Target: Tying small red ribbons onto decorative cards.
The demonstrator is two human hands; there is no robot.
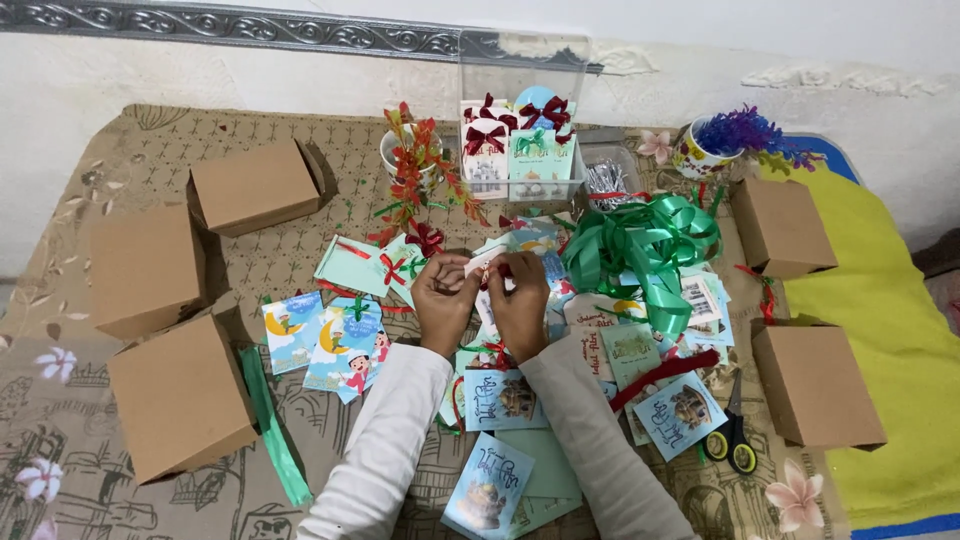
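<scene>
Left hand (443, 295) and right hand (520, 300) meet fingertip to fingertip, both pinched shut on a small card with red ribbon (487, 266). The card lies between them, long axis left-right, equally near both. Beyond: green ribbon coil (640, 240), brown boxes (180, 395), patterned mat (300, 180), white wall.

Table cloth (300, 190) — tan, brown line drawings, pink-white flowers. Cardboard boxes (180, 395) plain kraft brown. Curling ribbon (640, 245) glossy green. Bows (485, 138) on the cards in the clear box dark red, one green. Cards (325, 340) pale blue with yellow crescent. Scissors (735, 440) — black and yellow handles. Mat (890, 340) yellow-green, blue edge. Sleeves (385, 450) white.
</scene>
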